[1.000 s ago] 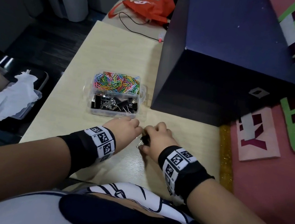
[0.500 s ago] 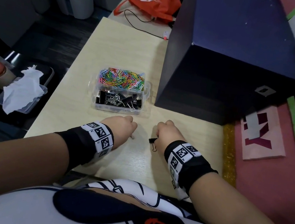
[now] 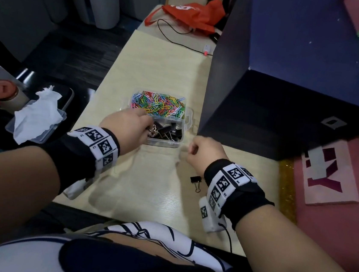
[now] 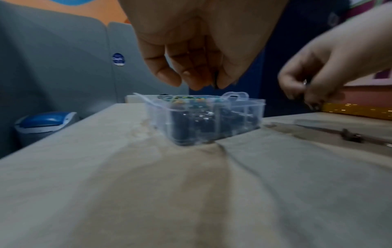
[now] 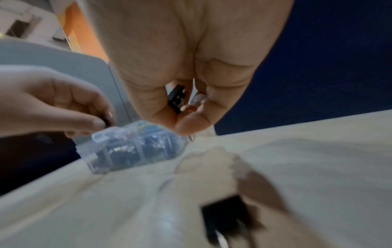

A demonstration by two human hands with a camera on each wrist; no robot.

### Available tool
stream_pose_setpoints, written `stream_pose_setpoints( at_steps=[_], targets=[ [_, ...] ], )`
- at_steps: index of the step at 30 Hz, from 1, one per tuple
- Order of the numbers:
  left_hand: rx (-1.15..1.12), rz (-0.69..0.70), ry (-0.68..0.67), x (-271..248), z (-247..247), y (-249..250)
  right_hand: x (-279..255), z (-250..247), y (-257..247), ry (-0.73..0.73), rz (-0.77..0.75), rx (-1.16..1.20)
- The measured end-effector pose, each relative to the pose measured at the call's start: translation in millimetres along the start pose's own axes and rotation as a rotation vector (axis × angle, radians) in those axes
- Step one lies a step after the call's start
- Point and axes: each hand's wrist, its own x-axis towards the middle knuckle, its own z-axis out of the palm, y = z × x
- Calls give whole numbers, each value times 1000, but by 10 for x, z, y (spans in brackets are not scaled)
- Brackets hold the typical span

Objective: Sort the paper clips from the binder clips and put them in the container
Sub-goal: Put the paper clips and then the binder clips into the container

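- the left hand [image 3: 128, 125] hovers over the clear container [image 3: 188, 119], fingertips bunched above the near compartment, where the black binder clips [image 3: 170, 132] lie; the left wrist view shows a thin dark sliver pinched between thumb and finger, probably a binder clip, though it is too blurred to be sure.
- the right hand [image 3: 203, 154] sits at about 4 o'clock from the container, fingers curled around a small black binder clip [image 5: 177, 97], seen in the right wrist view.
- the coloured paper clips [image 3: 158, 105] fill the far compartment, at 12 o'clock from the binder clips.
- one loose binder clip [image 3: 196, 181] lies on the table [image 3: 159, 66], just beside the right wrist at 6 o'clock from the right hand.
- to do this step well, i judge: let go only when the fingertips are past the divider and squarely over the near compartment, so nothing lands among the paper clips.
- bring the right hand in after the left one clears the container, since the opening is small.
- the wire handles may snag on other clips; release low.
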Motion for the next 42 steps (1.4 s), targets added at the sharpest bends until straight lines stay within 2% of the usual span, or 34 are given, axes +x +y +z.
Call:
stream_pose_setpoints(
  at_steps=[3, 6, 10, 13, 15, 18, 19, 21, 23, 25, 28, 31, 35, 38, 42],
  targets=[
    [3, -28, -10, 14, -25, -132, 60, -61, -231, 127, -113, 138],
    [68, 25, -33, -29, -21, -165, 97, -85, -308, 85, -90, 224],
    [173, 143, -69, -95, -2, -105, 87, -111, -188, -8, 106, 56],
    [233, 146, -142, -45, 6, -61, -9, -57, -73, -255, 224, -252],
    [253, 217, -186, -30, 12, 47, -102, 43, -14, -359, 254, -372],
    [197, 322, -236, -3, 27, 206, -161, 196, 64, -348, 256, -342],
    [159, 343, -217, 11, 16, 233, -159, 227, 85, -336, 238, -329],
    [81, 372, -88, 75, 0, 217, -157, 250, 126, -315, 228, -315],
    [43, 243, -1, 185, -32, 115, -175, 253, 168, -280, 250, -308],
    [61, 51, -74, 287, -98, -2, -198, 251, 212, -223, 280, -291],
    [130, -84, -168, 391, -122, -139, -227, 201, 223, -64, 334, -198],
    [156, -118, -219, 404, -78, -143, -236, 151, 150, 50, 324, -74],
    [169, -145, -213, 371, -64, -90, -244, 176, -13, 141, 199, 67],
    [89, -129, -279, 310, -40, -29, -261, 211, -81, 157, 107, 128],
    [-43, -101, -388, 174, 32, 54, -277, 188, -47, 173, 147, 127]
  ],
)
